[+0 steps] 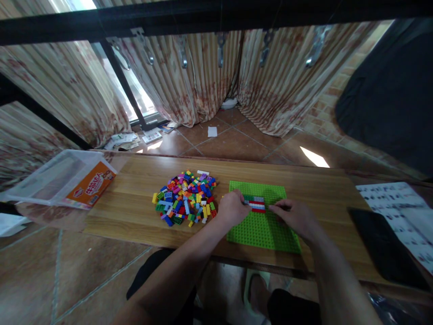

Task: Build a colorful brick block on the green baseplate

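Observation:
A green studded baseplate [260, 232] lies on the wooden bench top. Short rows of building bricks [257, 204] in green, grey, white and red are on its upper middle part. At the left end of these rows is my left hand [232, 208], its fingers closed and their tips against the bricks; what they grip is hidden. My right hand [297, 217] is over the plate's right side. Its thumb and fingertips are drawn together just beside the right end of the rows, and I cannot make out anything between them. To the left lies a pile of loose mixed-colour bricks [186, 198].
A clear plastic box [50, 176] with an orange label stands at the bench's left end. To the right lie a black flat object [384, 246] and printed sheets [395, 203]. A dark metal bar [203, 20] with hooks runs across above, before striped curtains [196, 85].

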Motion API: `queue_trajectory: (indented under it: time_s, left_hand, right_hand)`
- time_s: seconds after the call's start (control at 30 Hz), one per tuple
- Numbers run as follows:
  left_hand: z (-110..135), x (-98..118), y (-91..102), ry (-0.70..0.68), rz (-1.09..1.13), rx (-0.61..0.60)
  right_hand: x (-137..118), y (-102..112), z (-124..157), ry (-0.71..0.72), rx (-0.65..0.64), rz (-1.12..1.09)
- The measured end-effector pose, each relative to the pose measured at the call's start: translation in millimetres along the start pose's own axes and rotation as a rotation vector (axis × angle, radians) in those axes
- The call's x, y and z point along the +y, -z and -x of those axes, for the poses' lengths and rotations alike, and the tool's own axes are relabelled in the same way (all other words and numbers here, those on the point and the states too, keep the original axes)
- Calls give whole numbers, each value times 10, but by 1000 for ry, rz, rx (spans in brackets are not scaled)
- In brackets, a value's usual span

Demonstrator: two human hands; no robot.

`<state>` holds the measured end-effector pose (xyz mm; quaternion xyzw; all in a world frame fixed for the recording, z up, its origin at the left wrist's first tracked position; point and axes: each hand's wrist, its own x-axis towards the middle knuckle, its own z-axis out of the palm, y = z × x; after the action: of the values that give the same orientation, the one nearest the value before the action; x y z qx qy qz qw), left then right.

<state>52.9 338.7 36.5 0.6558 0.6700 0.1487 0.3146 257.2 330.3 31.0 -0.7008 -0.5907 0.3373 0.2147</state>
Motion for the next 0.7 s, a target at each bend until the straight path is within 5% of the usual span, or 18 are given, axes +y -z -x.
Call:
queue_trajectory:
  time_s: [0.2,0.7]
  left_hand:
    - [8,13,14,17,-1,-10]
    - [7,56,16,26,-42,-27]
  right_hand:
    - [-65,-63,1,80,110,159]
    - [-11,-100,-19,111,108,178]
